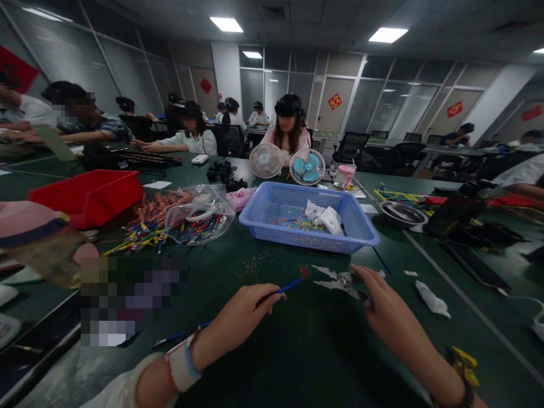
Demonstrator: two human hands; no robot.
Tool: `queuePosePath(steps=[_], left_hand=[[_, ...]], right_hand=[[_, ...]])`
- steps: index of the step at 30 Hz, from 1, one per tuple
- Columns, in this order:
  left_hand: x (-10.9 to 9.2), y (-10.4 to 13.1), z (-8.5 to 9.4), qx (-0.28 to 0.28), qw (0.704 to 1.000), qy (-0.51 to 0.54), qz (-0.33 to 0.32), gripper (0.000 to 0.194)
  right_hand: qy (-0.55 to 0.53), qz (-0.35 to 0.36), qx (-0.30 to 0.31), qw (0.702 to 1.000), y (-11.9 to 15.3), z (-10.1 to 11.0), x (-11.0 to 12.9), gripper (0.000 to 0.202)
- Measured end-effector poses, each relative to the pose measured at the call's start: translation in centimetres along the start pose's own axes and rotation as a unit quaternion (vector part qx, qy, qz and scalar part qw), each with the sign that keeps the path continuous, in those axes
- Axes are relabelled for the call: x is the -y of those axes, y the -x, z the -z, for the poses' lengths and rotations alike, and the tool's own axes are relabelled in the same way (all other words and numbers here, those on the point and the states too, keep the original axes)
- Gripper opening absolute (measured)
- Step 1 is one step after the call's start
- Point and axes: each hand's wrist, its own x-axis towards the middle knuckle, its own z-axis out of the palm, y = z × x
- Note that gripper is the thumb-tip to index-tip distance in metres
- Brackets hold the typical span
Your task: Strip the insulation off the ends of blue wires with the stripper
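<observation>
My left hand (244, 309) is closed around a blue wire (291, 285). The wire's far end is bare, with a tuft of frayed copper strands (303, 272) pointing up. To the right, my right hand (385, 300) grips silver wire strippers (343, 281), whose jaws are spread and point left, a short gap away from the copper. My palm hides most of the handles. The wire's tail runs back under my left wrist, where a blue length (181, 335) shows on the table. Loose copper bits (255, 263) lie beyond my left hand.
Ahead stands a blue plastic basket (297, 233) holding coloured scraps and crumpled white tissue. Left of it are a clear bag of lugged cables (204, 218) and a red bin (91, 198). A metal bowl (403, 214) and a yellow-handled tool (464, 365) lie right. A person sits opposite behind two fans.
</observation>
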Motion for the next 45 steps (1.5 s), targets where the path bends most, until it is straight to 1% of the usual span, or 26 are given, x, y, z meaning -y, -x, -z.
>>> queuePosePath(steps=[4, 8, 11, 16, 21, 24, 27, 34, 37, 40, 43, 45], left_hand=[[1.2, 0.3, -0.9, -0.020, 0.999, -0.040, -0.030, 0.024], [1.9, 0.4, -1.4, -0.021, 0.992, -0.097, -0.076, 0.023], [2.2, 0.4, -1.6, -0.015, 0.983, -0.143, -0.111, 0.024], [2.1, 0.6, -1.8, -0.020, 0.967, -0.188, -0.169, 0.032], [1.9, 0.7, -1.8, -0.050, 0.957, -0.201, -0.204, 0.043], [1.8, 0.7, -1.8, -0.064, 0.950, -0.213, -0.218, 0.044], [1.8, 0.8, -1.8, -0.061, 0.948, -0.222, -0.222, 0.042], [1.9, 1.0, -1.7, -0.060, 0.952, -0.196, -0.225, 0.035], [2.0, 1.1, -1.6, -0.064, 0.957, -0.175, -0.223, 0.032], [1.9, 1.1, -1.6, -0.059, 0.960, -0.161, -0.220, 0.033], [1.9, 1.1, -1.7, -0.055, 0.964, -0.150, -0.210, 0.034], [1.9, 0.9, -1.8, -0.058, 0.966, -0.144, -0.204, 0.035]], right_hand=[[0.011, 0.009, 0.014, 1.000, 0.4, -0.9, 0.6, 0.071], [0.012, 0.010, 0.025, 1.000, 0.8, -1.4, 0.9, 0.077], [0.003, 0.004, 0.045, 0.999, 0.9, -1.4, 1.0, 0.078], [-0.015, -0.009, 0.082, 0.997, 1.0, -0.9, 1.3, 0.075], [-0.044, -0.016, 0.112, 0.993, 1.1, -0.2, 1.7, 0.067], [-0.058, -0.023, 0.133, 0.989, 1.1, 0.4, 2.1, 0.063], [-0.074, -0.037, 0.169, 0.982, 1.0, 1.1, 2.4, 0.054], [-0.129, -0.057, 0.269, 0.953, 1.6, 2.8, 3.5, 0.024], [-0.152, -0.082, 0.310, 0.935, 2.1, 3.2, 3.9, 0.020], [-0.170, -0.116, 0.341, 0.917, 2.1, 3.5, 4.3, 0.021], [-0.206, -0.132, 0.387, 0.889, 1.8, 3.9, 4.6, 0.018], [-0.264, -0.131, 0.422, 0.857, 1.6, 3.9, 4.6, 0.016]])
